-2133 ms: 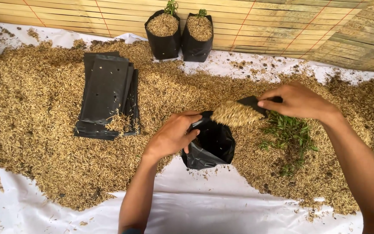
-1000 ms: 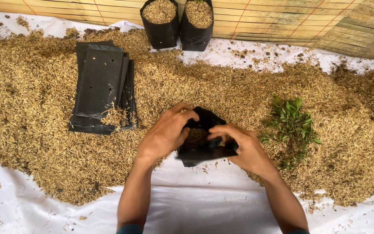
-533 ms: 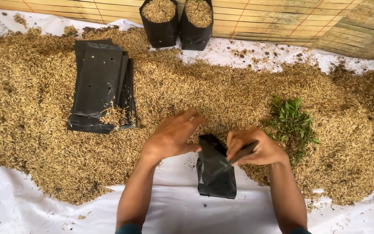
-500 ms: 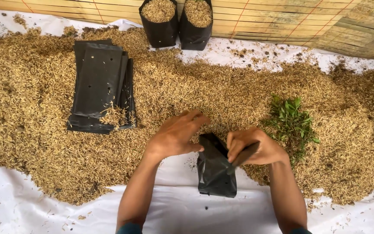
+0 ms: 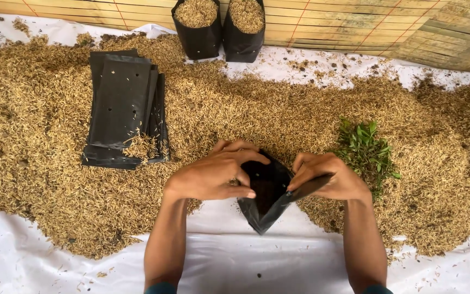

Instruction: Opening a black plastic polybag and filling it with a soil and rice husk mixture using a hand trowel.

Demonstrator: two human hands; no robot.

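1. Black plastic grow bag hangs between your hands, mouth spread open.
2. Your left hand pinches its near rim; your right hand grips the opposite rim.
3. Green seedlings lie just beyond your right hand; flat bags beyond your left.

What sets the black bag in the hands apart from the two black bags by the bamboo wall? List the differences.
The bag in the hands is tilted and slack, its mouth held open by the left hand and right hand; the two bags by the wall stand upright, untouched. The held one shows a dark inside; those two are filled with husks. All are black plastic.
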